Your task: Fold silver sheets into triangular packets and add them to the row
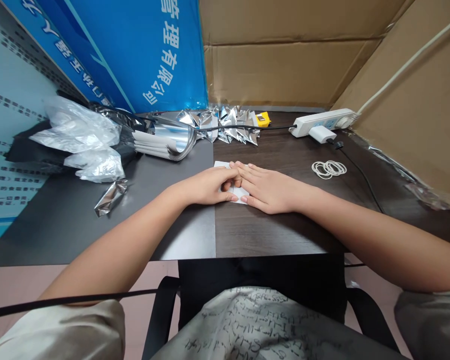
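As the head camera looked forward and down at a desk, the person's left hand and right hand lay flat and relaxed near the middle of it, neither clenched nor gripping. Their fingers met and partly overlapped, pressing on a small white paper, which sat mostly hidden beneath them on the dark wood top, just right of where it met a grey panel. Whether the paper was folded could not be told.

At the far edge, a heap of creased silver foil pieces lay beside a curved stack of smoother foil sheets, so some foil had been creased while the stack had not. One crumpled foil piece lay alone at the left, near clear plastic bags. To the right sat a loose bundle of rubber bands, and farther off a white power strip with a plug in it and a small yellow object. A blue printed board and brown cardboard walled the far side.
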The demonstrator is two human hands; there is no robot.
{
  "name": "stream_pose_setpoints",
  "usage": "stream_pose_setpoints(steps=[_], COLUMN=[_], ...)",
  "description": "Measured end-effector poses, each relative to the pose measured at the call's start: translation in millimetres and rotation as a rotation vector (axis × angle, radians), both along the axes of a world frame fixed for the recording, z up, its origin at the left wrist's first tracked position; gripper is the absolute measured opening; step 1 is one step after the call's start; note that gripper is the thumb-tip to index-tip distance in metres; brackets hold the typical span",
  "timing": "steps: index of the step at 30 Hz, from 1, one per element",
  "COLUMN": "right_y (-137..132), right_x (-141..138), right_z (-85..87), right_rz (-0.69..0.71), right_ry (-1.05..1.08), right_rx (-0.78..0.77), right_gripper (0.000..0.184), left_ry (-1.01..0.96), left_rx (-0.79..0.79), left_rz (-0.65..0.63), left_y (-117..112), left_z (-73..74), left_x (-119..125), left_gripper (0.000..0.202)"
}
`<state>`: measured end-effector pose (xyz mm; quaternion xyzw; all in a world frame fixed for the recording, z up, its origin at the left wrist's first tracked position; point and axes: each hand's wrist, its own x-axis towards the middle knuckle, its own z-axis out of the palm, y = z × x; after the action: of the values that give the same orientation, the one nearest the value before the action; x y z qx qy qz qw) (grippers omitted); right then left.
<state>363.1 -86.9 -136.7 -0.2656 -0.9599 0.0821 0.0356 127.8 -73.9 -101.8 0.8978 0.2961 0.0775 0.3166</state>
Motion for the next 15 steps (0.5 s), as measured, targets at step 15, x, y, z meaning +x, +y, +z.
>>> stream_pose_setpoints(steps=[15], right_y=[7.0], right_x=[1.5], right_z=[7.0], right_rz=[-0.039], right_ry=[0.016], right_rx=[-0.045], right_gripper=[0.086], left_ry=[0.114], left_rx=[0.095], left_rz=[0.079], left_y=[-4.3], left_z=[9.0], left_x=[-0.6], left_gripper=[0.030])
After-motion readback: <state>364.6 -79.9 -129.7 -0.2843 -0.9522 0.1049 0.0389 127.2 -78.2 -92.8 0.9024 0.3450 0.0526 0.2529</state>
